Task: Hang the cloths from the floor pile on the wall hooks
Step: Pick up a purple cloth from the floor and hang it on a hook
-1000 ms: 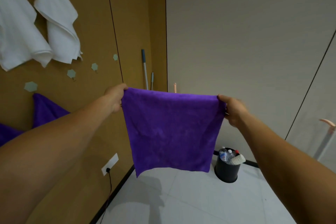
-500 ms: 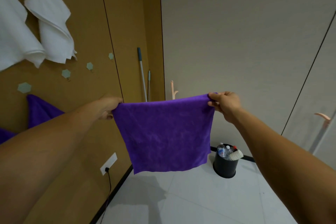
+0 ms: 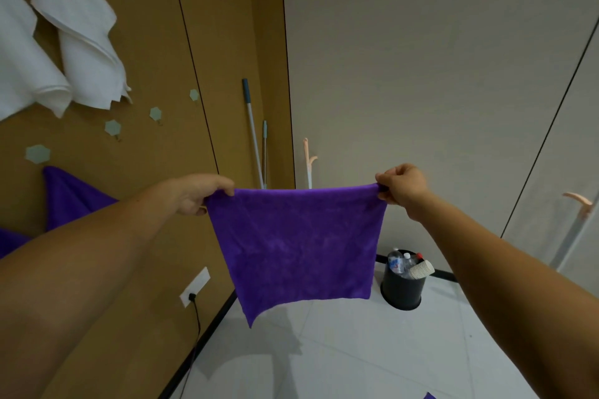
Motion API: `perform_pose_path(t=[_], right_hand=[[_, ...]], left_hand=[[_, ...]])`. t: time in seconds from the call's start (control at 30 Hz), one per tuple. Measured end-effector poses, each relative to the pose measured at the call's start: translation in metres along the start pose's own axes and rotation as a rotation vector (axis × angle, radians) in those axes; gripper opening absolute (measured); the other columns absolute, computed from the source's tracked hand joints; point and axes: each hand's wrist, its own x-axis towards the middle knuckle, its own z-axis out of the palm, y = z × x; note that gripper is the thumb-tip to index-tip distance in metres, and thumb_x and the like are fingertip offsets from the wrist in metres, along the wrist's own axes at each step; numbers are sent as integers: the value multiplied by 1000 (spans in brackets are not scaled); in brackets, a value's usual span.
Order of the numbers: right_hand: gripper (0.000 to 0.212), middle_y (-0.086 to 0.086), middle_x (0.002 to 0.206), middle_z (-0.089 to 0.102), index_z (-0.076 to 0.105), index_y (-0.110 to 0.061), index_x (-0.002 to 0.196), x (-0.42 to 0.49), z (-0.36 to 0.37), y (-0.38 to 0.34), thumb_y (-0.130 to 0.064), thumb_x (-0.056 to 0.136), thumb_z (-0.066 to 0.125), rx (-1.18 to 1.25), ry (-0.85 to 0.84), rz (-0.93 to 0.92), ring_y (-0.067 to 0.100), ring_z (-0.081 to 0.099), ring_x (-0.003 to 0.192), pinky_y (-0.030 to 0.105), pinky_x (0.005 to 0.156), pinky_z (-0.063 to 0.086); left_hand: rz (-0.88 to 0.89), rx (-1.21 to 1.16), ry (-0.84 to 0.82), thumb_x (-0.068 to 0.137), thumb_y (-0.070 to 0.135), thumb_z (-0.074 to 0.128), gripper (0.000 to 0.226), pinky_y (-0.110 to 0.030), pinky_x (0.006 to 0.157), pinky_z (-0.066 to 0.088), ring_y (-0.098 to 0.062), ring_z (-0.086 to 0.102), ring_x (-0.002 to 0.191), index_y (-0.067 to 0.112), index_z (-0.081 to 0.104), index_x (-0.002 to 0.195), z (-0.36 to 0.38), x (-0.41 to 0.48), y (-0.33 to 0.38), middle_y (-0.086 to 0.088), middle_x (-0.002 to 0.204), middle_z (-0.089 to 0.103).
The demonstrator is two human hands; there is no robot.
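A purple cloth (image 3: 298,246) hangs spread flat in front of me, held by its two top corners. My left hand (image 3: 197,193) pinches the left corner and my right hand (image 3: 400,186) pinches the right one. On the brown wall to the left are several pale hexagonal hooks (image 3: 112,128); some are bare. Two white cloths (image 3: 84,39) hang high on that wall, and another purple cloth (image 3: 69,197) hangs lower, partly behind my left arm. The floor pile is out of view, except a purple scrap (image 3: 429,396) at the bottom edge.
A black bin (image 3: 402,291) with bottles and a paper cup stands on the white tiled floor by the grey wall. Two mop handles (image 3: 254,136) lean in the corner. A socket with a black cable (image 3: 194,287) sits low on the brown wall.
The cloth sags less along its top edge and hangs a little lower and to the left in view. Both hands keep hold of their corners.
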Motion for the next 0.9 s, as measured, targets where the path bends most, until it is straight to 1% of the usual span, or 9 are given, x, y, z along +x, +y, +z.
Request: perform_pose_path(t=[0.07, 0.2, 0.33, 0.43, 0.5, 0.67, 0.77, 0.83, 0.9], right_hand=[[19, 10, 69, 56, 56, -7, 75, 0, -1, 3, -12, 87, 70, -88, -103, -8, 15, 50, 53, 26, 51, 46], [30, 6, 76, 55, 59, -6, 93, -1, -2, 2, -3, 73, 80, -242, -284, -5, 14, 49, 63, 23, 54, 40], [39, 9, 96, 63, 67, -5, 103, 4, 2, 2, -3, 68, 83, -582, -296, -84, 20, 57, 84, 31, 74, 50], [34, 7, 98, 65, 69, -8, 105, 10, 9, 5, -12, 73, 82, -731, -299, -138, 21, 60, 87, 30, 73, 48], [26, 5, 96, 66, 69, -10, 102, 14, 11, 7, -23, 80, 77, -802, -276, -184, 19, 60, 84, 29, 69, 48], [25, 8, 81, 60, 65, -11, 79, 26, 8, 8, -34, 90, 64, -878, -227, -269, 19, 55, 71, 25, 57, 38], [31, 16, 95, 58, 61, -7, 71, 31, 8, 7, -30, 92, 61, -851, -167, -358, 26, 56, 85, 29, 71, 42], [27, 18, 118, 57, 69, 1, 92, 34, 9, 8, -25, 93, 60, -783, -109, -449, 30, 57, 107, 32, 91, 43], [30, 17, 121, 59, 67, 4, 109, 37, 10, 9, -22, 95, 58, -734, -78, -511, 35, 57, 111, 35, 94, 43]], left_hand=[[-1, 41, -15, 69, 11, 60, 19, -32, 66, 32, -16, 49, 82, 18, 59, 87, 2, -1, -2, 0, 88, 58], [26, 206, -10, 69, 2, 63, 28, -33, 69, 32, -16, 49, 89, 19, 67, 91, 1, 0, -6, 3, 92, 60], [22, 354, -20, 71, 5, 71, 28, -32, 71, 34, -15, 51, 89, 22, 66, 92, 7, 3, -9, 2, 94, 63], [79, 446, -28, 77, 12, 73, 17, -26, 62, 40, -13, 60, 84, 19, 69, 93, 13, 7, -13, 2, 91, 68], [155, 496, -5, 83, 15, 70, 3, -22, 58, 44, -12, 65, 79, 16, 70, 86, 14, 10, -15, 1, 85, 71], [168, 528, -71, 96, 26, 56, 20, -26, 74, 52, -13, 68, 84, 15, 71, 89, 13, 13, -17, 1, 90, 73], [187, 564, -81, 100, 23, 47, 25, -33, 86, 50, -16, 66, 87, 16, 67, 86, 15, 17, -15, -5, 98, 71], [212, 691, 5, 99, 20, 46, 26, -33, 85, 47, -20, 62, 94, 14, 64, 82, 16, 22, -13, -9, 106, 66], [267, 801, 122, 96, 15, 44, 21, -35, 92, 41, -27, 52, 113, 8, 61, 87, 21, 27, -11, -12, 118, 55]])
